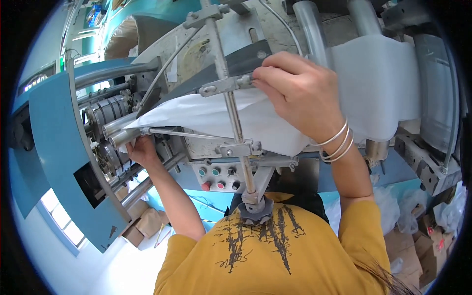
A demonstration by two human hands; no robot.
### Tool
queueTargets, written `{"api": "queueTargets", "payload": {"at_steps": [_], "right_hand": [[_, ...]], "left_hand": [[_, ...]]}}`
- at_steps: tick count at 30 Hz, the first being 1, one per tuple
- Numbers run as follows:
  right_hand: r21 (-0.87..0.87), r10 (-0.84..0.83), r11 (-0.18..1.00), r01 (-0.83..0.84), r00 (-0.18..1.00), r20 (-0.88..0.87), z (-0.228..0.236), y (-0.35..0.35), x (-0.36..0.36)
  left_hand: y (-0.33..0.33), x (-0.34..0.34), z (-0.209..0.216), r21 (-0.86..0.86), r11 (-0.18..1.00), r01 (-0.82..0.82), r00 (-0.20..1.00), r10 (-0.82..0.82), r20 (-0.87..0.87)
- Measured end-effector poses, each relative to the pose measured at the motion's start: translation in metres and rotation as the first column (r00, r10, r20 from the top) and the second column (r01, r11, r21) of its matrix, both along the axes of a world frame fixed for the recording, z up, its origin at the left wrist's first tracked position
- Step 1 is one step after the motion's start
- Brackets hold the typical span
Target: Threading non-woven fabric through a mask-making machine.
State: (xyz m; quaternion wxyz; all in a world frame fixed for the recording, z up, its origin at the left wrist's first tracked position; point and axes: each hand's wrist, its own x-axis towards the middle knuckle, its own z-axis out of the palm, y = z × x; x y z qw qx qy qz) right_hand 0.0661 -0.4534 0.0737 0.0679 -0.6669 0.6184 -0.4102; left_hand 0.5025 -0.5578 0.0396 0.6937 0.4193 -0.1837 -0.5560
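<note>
My right hand [306,93] is closed, thumb and fingers pinched at the end of a metal clamp block [219,87] on an upright threaded rod [231,110]. The gripped end is mostly covered by the fingertips. Beneath and behind the clamp, a white film sheet [189,112] narrows leftward toward a pair of metal rollers [118,136]. My left hand [143,150] reaches up under these rollers, by the film's narrow end. Its fingertips are largely hidden there, so their grip does not show. A dark curved plate [206,69] lies behind the film.
A control panel [219,178] with coloured buttons sits below the film. The blue machine housing [59,132] stands at left. Wide film [366,83] runs over rollers at right. A dark knob [255,211] ends the rod near my chest. Plastic bags [410,206] and cartons lie lower right.
</note>
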Motion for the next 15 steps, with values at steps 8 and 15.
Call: {"api": "queueTargets", "payload": {"at_steps": [8,15], "right_hand": [[0.065,0.140,0.987,-0.150,0.980,0.145,0.010,-0.024,0.020],[0.416,0.113,0.824,-0.386,0.830,0.547,0.014,-0.030,0.031]], "left_hand": [[0.000,0.008,-0.005,-0.084,0.993,0.086,0.983,-0.098,-0.157],[0.004,0.019,-0.019,-0.100,0.994,0.035,0.947,-0.065,-0.315]]}}
